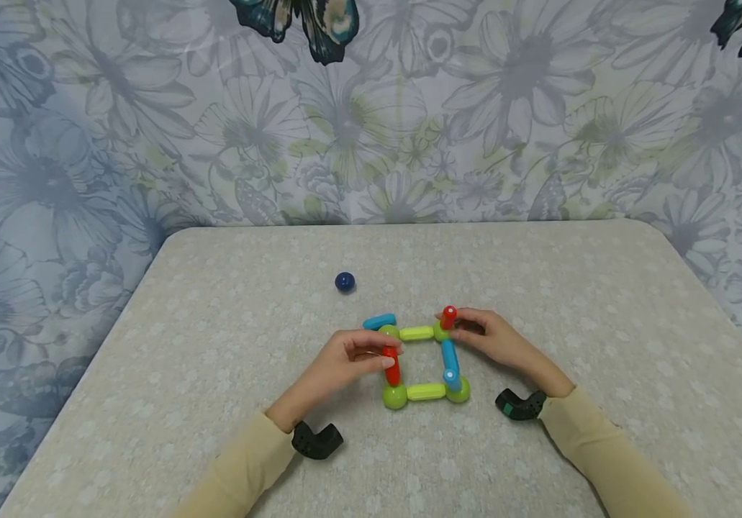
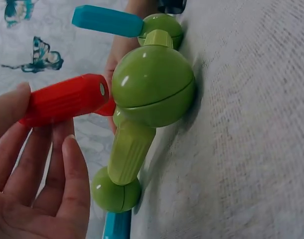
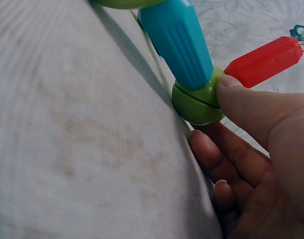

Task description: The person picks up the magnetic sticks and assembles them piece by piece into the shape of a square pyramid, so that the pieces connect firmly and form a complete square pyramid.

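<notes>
A square of green balls and sticks lies on the table, its front-left ball (image 1: 394, 396) largest in the left wrist view. My left hand (image 1: 345, 357) pinches a red stick (image 2: 65, 99) by its upper end. The stick's lower end is at that ball; I cannot tell whether they touch. My right hand (image 1: 490, 336) holds the back-right ball (image 3: 199, 102) between thumb and fingers. Another red stick (image 3: 265, 60) stands up from it. A blue stick (image 3: 179, 45) runs along the right side. An upright blue stick (image 2: 107, 21) rises from the front-right ball (image 1: 458, 389).
Beyond the square lies a dark blue ball (image 1: 345, 282). One more blue stick (image 1: 380, 321) is by the back-left ball (image 1: 388, 332). Lime sticks (image 1: 426, 391) form the front and back sides. A patterned cloth covers the table (image 1: 150, 374), with a flowered wall behind.
</notes>
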Tool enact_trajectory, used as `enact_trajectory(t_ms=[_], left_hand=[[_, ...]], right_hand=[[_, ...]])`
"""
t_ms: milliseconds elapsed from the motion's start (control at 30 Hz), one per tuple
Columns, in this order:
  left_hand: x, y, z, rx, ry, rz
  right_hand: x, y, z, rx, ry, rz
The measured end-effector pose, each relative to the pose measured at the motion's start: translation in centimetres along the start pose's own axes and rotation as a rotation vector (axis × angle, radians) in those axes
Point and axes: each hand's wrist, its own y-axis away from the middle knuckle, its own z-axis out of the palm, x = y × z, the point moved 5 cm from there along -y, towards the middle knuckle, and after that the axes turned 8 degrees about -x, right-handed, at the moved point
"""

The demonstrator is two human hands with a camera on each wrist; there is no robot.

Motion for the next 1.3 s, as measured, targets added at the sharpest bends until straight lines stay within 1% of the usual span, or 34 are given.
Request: enact_trajectory(t_ms=[100, 267, 367, 500, 633, 700, 800, 833, 900, 933, 967, 1000, 1067, 1133, 1200, 1233, 1300], left_hand=[[0.0, -0.1, 0.3, -0.023, 0.010, 0.001], [-0.1, 0.0, 0.4, -0.029, 0.034, -0.003], [-0.2, 0.0, 0.5, -0.037, 0.042, 0.017], [-0.3, 0.1, 0.7, -0.072, 0.046, 0.058], [-0.3, 0.2, 0.7, -0.100, 0.030, 0.083], [-0.3, 0.2, 0.4, -0.076, 0.014, 0.085], [-0.2, 0.2, -0.5, 0.004, -0.022, 0.070], [0.0, 0.3, -0.8, 0.032, -0.036, 0.062], [0.5, 0.3, -1.3, 0.074, -0.062, 0.034], [0.4, 0.3, -1.6, 0.080, -0.085, 0.025], [0.3, 0.4, -1.8, 0.080, -0.106, 0.013], [0.5, 0.4, -1.8, 0.077, -0.121, 0.000], [-0.1, 0.3, -2.0, 0.064, -0.153, -0.021], [-1.0, 0.0, -2.2, 0.042, -0.184, -0.034], [-1.2, -0.3, -2.2, 0.013, -0.199, -0.054], [-1.7, -0.5, -2.2, -0.003, -0.211, -0.056], [-1.9, -0.9, -2.2, -0.023, -0.237, -0.060]], right_hand=[[0.0, -0.1, 0.0, 0.004, 0.013, -0.002], [-0.2, -0.2, 0.0, -0.001, 0.011, -0.020], [-0.4, -0.3, 0.1, 0.003, 0.024, -0.006], [-0.5, -0.2, 0.1, -0.003, 0.025, 0.008], [-0.5, -0.1, 0.1, -0.007, 0.008, -0.016], [-0.5, -0.1, 0.1, -0.005, 0.005, -0.024], [-0.6, 0.1, 0.1, 0.007, 0.018, -0.027], [-0.6, 0.2, 0.1, 0.013, 0.024, -0.024], [-0.8, 0.7, 0.0, 0.021, 0.028, -0.006], [-0.8, 1.1, 0.1, 0.022, 0.027, 0.002], [-0.9, 1.6, 0.2, 0.023, 0.025, 0.017], [-1.1, 2.2, 0.3, 0.022, 0.023, 0.029], [-1.5, 3.5, 0.5, 0.016, 0.023, 0.026], [-2.1, 4.8, 1.1, -0.003, 0.019, -0.009], [-2.9, 6.0, 1.7, -0.032, 0.024, -0.076], [-3.3, 6.5, 2.1, -0.042, 0.042, -0.109], [-3.7, 7.1, 2.9, -0.052, 0.084, -0.152]])
